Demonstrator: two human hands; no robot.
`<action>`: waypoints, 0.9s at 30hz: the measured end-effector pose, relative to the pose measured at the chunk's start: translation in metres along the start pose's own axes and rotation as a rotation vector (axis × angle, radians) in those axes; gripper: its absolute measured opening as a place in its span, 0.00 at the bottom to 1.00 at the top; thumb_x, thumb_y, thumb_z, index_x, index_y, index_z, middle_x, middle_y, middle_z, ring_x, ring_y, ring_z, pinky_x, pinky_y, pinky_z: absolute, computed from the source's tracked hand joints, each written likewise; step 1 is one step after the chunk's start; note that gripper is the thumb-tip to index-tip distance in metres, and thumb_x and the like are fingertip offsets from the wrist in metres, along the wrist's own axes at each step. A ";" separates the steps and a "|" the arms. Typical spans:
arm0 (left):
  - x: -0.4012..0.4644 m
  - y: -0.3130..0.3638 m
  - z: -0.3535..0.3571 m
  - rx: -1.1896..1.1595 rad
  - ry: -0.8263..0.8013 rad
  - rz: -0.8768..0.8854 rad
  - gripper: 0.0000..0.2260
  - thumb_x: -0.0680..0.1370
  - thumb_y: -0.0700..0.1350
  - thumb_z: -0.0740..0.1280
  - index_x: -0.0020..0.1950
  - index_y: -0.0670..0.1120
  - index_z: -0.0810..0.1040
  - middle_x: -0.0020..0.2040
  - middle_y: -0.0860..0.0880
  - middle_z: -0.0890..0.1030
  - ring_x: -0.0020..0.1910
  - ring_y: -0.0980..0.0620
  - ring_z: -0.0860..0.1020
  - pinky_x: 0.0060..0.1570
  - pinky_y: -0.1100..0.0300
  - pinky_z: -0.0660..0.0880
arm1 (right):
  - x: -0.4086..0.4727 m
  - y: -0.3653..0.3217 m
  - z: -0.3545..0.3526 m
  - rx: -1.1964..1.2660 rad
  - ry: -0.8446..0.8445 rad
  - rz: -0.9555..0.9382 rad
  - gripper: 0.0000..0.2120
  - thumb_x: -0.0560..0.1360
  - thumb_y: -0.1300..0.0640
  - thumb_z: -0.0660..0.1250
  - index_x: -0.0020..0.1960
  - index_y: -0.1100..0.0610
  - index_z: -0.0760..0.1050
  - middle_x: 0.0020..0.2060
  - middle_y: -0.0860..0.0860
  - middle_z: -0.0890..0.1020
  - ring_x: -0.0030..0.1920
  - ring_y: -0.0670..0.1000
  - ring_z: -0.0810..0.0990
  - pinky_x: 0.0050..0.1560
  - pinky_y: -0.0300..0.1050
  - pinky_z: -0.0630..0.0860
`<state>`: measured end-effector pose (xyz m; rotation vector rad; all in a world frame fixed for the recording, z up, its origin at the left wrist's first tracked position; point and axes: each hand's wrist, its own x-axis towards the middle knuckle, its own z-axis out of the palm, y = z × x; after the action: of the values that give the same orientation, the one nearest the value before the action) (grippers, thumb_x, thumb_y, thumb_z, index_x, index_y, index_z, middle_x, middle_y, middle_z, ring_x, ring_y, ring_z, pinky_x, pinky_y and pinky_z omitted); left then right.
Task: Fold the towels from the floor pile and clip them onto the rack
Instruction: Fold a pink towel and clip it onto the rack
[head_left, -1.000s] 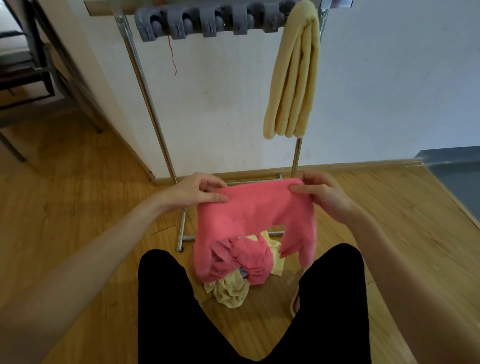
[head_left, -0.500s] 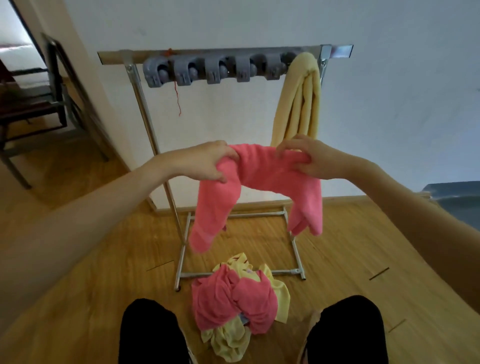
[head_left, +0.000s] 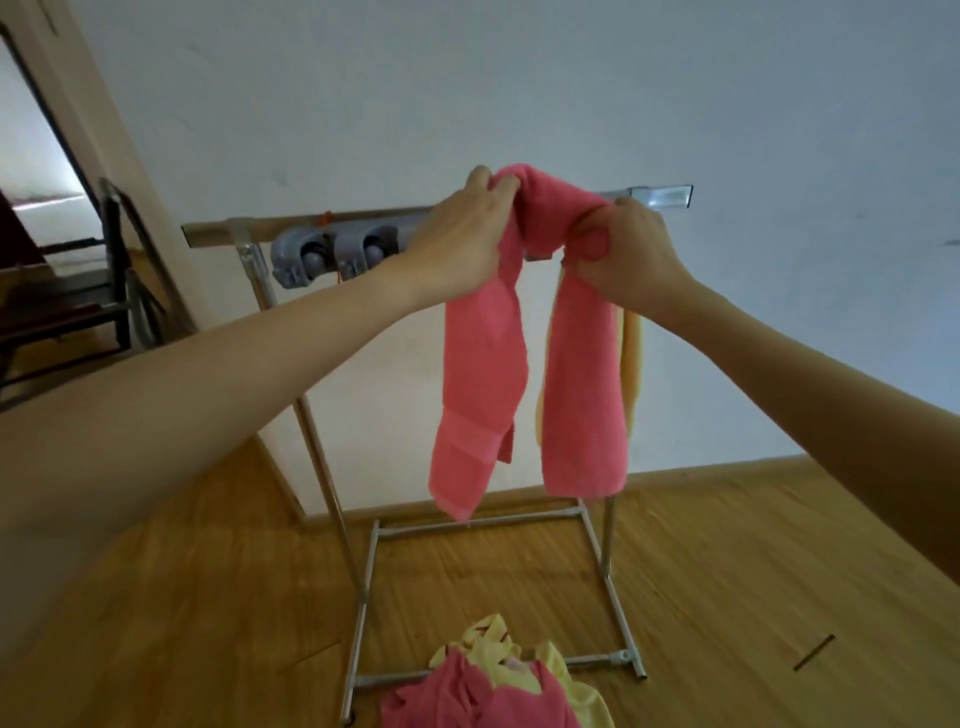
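A folded pink towel (head_left: 483, 364) hangs in two strands in front of the metal rack (head_left: 306, 228), its folded middle raised at the top bar. My left hand (head_left: 457, 234) grips the towel's top on the left side. My right hand (head_left: 623, 254) grips the bunched fold on the right, at the bar. Two grey clips (head_left: 332, 254) show on the bar to the left of my hands; the other clips are hidden behind hands and towel. A yellow towel (head_left: 631, 364) hangs from the rack just behind the pink one. The floor pile (head_left: 498, 686) of pink and yellow towels lies below.
The rack's base frame (head_left: 618, 613) stands on the wooden floor against a white wall. A dark chair (head_left: 78, 306) stands at the far left near a doorway. A thin dark stick (head_left: 814, 659) lies on the floor at the right.
Both hands have lifted the pink towel from chest height up to the rack's top bar. The towel now hangs in two long strands, and the view has tilted upward.
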<state>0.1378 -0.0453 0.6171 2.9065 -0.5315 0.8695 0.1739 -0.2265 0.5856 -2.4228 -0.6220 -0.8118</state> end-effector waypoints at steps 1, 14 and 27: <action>0.007 0.002 0.003 0.030 0.030 -0.002 0.26 0.72 0.32 0.63 0.69 0.41 0.65 0.58 0.39 0.69 0.49 0.37 0.75 0.45 0.46 0.73 | 0.004 0.001 0.007 -0.023 0.026 0.024 0.11 0.68 0.64 0.67 0.50 0.60 0.82 0.49 0.58 0.80 0.52 0.58 0.75 0.45 0.40 0.67; 0.044 0.003 0.068 0.251 0.145 -0.003 0.30 0.76 0.32 0.60 0.76 0.43 0.56 0.65 0.41 0.67 0.54 0.41 0.72 0.37 0.54 0.66 | 0.002 0.005 0.078 -0.294 0.174 0.083 0.31 0.63 0.74 0.67 0.66 0.65 0.67 0.60 0.64 0.69 0.43 0.56 0.68 0.38 0.47 0.67; 0.016 0.000 0.124 0.121 0.133 0.041 0.37 0.70 0.26 0.61 0.76 0.44 0.57 0.71 0.44 0.65 0.50 0.43 0.72 0.37 0.51 0.75 | -0.021 0.059 0.135 0.005 0.122 -0.098 0.40 0.64 0.70 0.60 0.76 0.62 0.55 0.74 0.59 0.62 0.75 0.57 0.57 0.73 0.59 0.59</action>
<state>0.2151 -0.0693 0.5214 2.9252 -0.5467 1.1296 0.2484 -0.1978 0.4598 -2.3328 -0.6987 -0.9880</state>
